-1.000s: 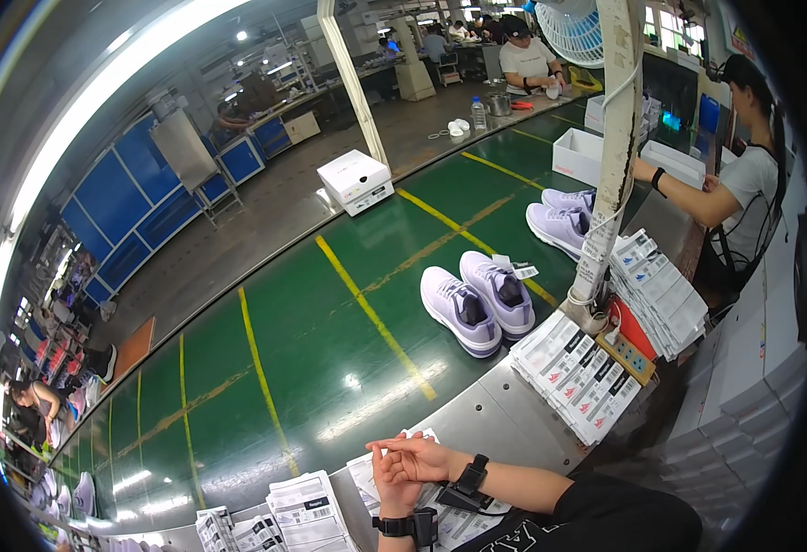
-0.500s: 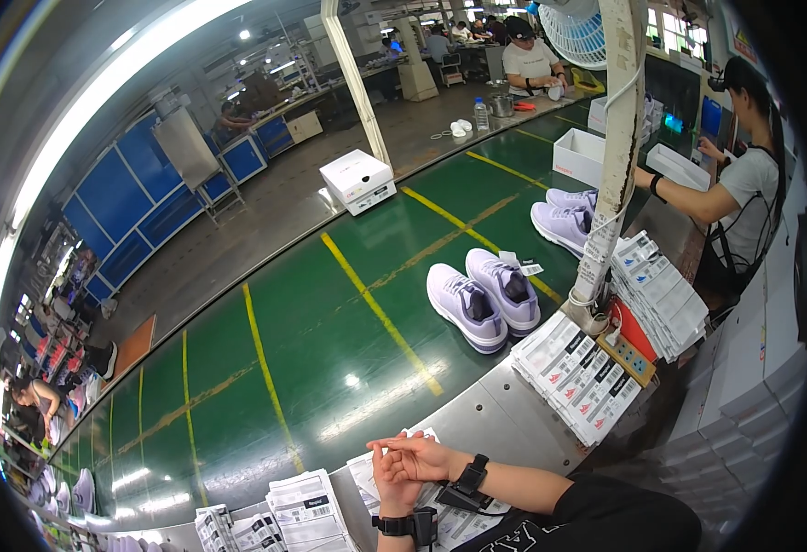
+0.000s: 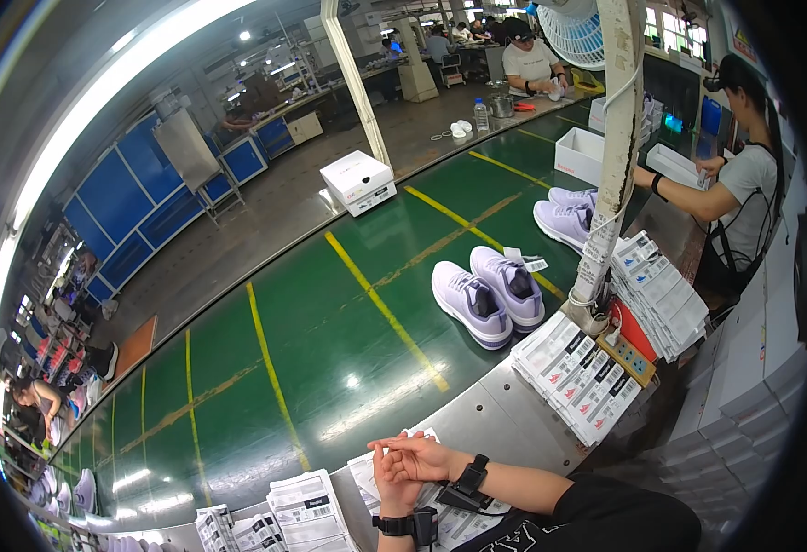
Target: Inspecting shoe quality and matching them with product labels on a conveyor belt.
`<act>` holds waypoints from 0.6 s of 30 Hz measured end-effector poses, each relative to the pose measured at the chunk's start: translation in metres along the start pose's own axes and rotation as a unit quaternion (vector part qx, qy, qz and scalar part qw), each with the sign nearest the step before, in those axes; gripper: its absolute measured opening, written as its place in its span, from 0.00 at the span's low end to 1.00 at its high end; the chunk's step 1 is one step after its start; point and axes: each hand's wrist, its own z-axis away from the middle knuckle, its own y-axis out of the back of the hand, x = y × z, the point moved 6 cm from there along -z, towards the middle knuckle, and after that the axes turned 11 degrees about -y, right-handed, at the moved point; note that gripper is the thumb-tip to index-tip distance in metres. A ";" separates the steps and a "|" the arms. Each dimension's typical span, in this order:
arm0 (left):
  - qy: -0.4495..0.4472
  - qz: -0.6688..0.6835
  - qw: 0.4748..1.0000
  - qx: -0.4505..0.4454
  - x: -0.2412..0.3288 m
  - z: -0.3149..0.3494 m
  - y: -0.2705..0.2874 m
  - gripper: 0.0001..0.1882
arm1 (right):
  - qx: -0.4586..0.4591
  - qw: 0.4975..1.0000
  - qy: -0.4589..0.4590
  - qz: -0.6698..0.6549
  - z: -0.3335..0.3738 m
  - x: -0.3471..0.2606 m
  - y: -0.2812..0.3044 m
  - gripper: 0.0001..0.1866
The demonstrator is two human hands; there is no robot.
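Observation:
My left hand [image 3: 392, 486] and my right hand [image 3: 427, 458] meet above the near metal edge, with nothing visible held in either. The right hand lies across the left, its fingers stretched out toward the left fingertips. Part of the left hand is hidden behind it. Beneath them, printed paper sheets [image 3: 363, 471] lie on the ledge. A stack of printed sheets [image 3: 307, 511] is to the left of my hands. Farther off, a pair of lilac sneakers [image 3: 473, 304] with a white tag stands on the green conveyor belt [image 3: 330, 368].
Another lilac pair [image 3: 560, 224] stands behind a white post [image 3: 617, 138]. Label sheets [image 3: 574, 382] and a power strip [image 3: 626, 361] lie by its foot. A closed white shoebox [image 3: 357, 181] rests on the far edge. At right, a co-worker [image 3: 744, 184] handles an open box.
The belt has moved slightly to the right, carrying the sneakers and yellow lines along. My hands have stayed in place. The co-worker's hand at right has shifted at the open box.

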 end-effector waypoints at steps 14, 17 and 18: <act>-0.010 -0.018 1.000 -0.010 0.002 0.001 0.006 0.32 | -0.017 1.000 0.010 0.005 -0.005 0.005 0.009 0.24; -0.012 -0.016 1.000 -0.011 0.003 0.001 0.006 0.32 | 0.000 1.000 0.004 -0.009 -0.007 0.007 0.012 0.23; -0.011 -0.016 1.000 -0.011 0.003 0.001 0.007 0.32 | -0.003 1.000 0.004 -0.007 -0.008 0.007 0.013 0.23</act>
